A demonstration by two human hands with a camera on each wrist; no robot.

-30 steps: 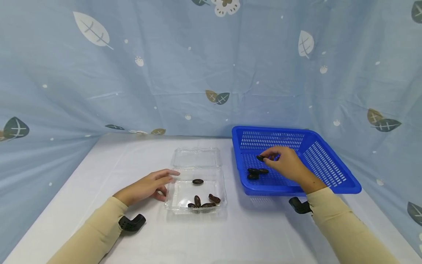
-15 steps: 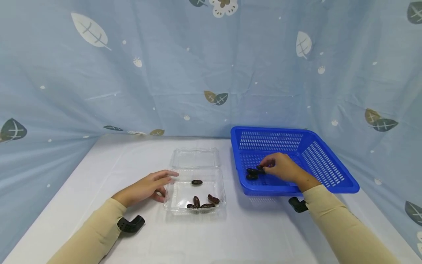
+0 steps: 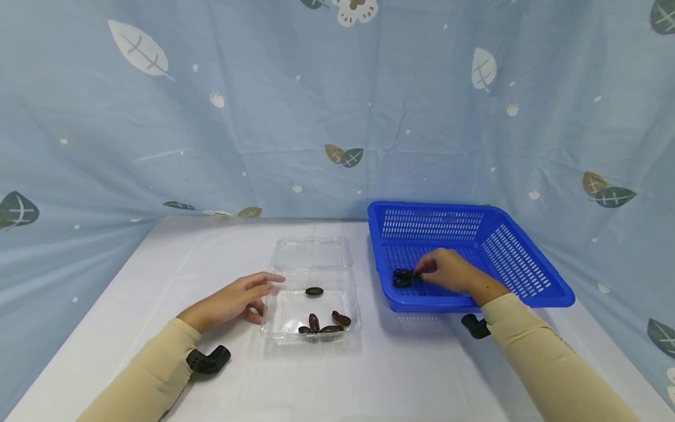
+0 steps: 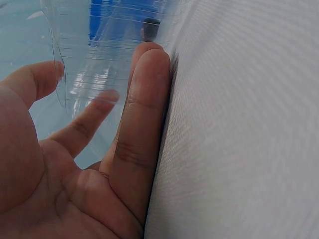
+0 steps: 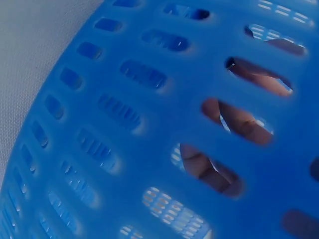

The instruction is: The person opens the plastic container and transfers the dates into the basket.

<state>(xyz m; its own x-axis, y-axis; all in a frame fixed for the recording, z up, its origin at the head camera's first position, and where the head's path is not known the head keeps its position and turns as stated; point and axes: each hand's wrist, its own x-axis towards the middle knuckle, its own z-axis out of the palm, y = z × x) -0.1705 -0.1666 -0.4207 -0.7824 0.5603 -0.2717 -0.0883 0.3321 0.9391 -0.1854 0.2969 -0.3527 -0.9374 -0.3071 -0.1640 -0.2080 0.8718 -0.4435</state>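
Note:
My right hand (image 3: 448,271) reaches down into the blue basket (image 3: 543,269), its thumb and fingers pinching a dark date, mostly hidden, at the basket floor. Right beside the fingertips lie other dates (image 3: 403,282). In the right wrist view, parts of the fingers (image 5: 246,127) show through the slots of the basket wall. My left hand (image 3: 234,299) rests at the left side of a clear plastic clamshell box (image 3: 285,305), fingers loosely extended along its edge. Several dark brown dates sit in the box, one date (image 3: 314,291) apart from a group near the front wall.
The clamshell's lid (image 3: 311,253) lies folded back behind its base. Both containers stand on a white-covered table (image 3: 337,381), the basket to the right of the box. A blue patterned curtain (image 3: 274,117) hangs behind and along the sides.
The right hand has lowered in the basket, bringing the pinched date down to the others there. The left hand and the clamshell box have stayed in place.

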